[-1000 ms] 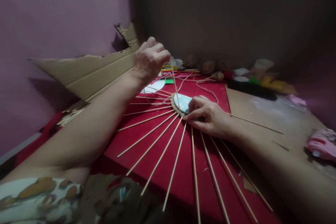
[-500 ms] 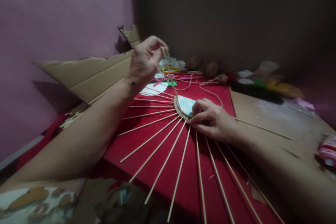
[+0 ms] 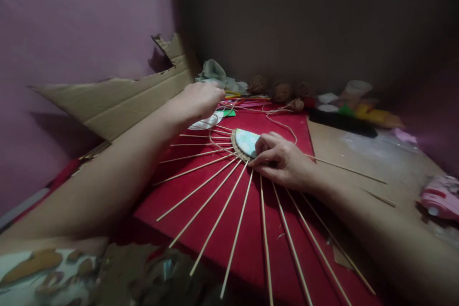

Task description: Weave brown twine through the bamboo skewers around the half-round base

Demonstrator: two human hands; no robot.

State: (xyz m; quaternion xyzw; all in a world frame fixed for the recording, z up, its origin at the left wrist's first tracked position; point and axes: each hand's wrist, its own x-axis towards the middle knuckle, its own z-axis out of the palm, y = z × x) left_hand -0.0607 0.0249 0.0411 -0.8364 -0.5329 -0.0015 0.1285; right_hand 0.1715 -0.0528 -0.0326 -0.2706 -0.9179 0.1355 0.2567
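While right hand (image 3: 283,162) presses disc (image 3: 245,141), fingers flat; left hand (image 3: 201,98) pinches twine (image 3: 218,141).

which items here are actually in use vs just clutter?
In use:
left hand, pulling the twine
right hand, pressing on the pale disc
sticks fanned out from the disc
red board under them

Lying about:
cardboard
twine balls
cup
pink thing
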